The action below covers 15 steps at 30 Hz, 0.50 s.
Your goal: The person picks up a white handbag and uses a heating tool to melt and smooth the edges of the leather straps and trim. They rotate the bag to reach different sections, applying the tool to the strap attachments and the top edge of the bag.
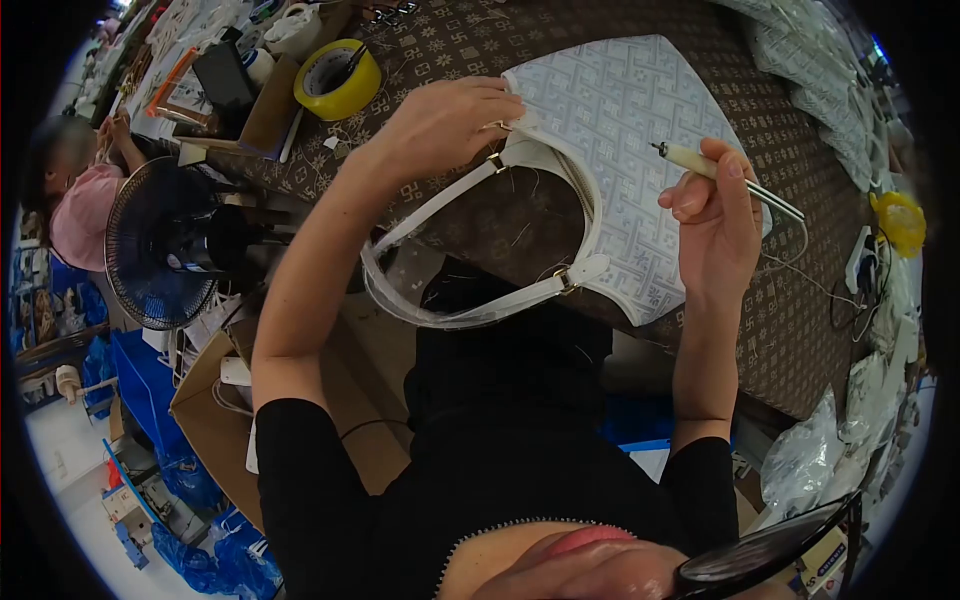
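Observation:
A white patterned handbag lies on the brown patterned table, its white strap looping off the near edge. My left hand pinches the bag's upper corner by the gold strap buckle. My right hand holds a pen-shaped tool with a cream handle and a metal end, from which a thin cord runs, just above the bag's right side.
A yellow tape roll and boxes stand at the table's far left. More white bags are stacked at the right, with plastic wrap below. A black fan stands left, beside another person in pink.

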### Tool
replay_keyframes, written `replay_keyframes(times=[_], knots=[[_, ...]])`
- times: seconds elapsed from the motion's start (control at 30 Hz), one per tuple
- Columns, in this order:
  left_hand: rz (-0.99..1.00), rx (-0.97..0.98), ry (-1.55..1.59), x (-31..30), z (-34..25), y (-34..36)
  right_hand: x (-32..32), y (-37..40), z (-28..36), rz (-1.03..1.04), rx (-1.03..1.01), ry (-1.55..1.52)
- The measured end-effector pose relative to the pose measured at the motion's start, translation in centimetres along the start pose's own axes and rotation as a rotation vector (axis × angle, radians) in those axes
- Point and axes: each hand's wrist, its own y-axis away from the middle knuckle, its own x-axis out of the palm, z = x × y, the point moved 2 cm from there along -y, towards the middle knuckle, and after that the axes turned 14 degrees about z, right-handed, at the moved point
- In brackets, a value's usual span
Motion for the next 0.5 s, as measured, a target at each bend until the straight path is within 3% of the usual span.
replay_keyframes(times=[0.07,0.13,0.23,0.27,0.5], knots=[[0.048,0.032,0.011,-2.8,-0.5,-1.5,0.1,-0.8,1.3,0.031,-0.028,0.027],[0.511,-0.181,0.165,-5.0,-1.2,-3.6,0.5,-1.8,2.7,0.128,-0.091,0.039],[0.563,-0.074,0.426,-6.2,-1.5,-6.0,0.9,-2.9,4.0,0.121,-0.094,0.118],[0.633,-0.139,0.424,-6.9,-2.2,-6.7,0.9,-3.1,4.2,0.126,-0.096,0.125],[0.734,-0.108,0.77,-3.9,-1.3,-7.2,0.8,-2.6,0.6,-0.024,0.08,0.23]])
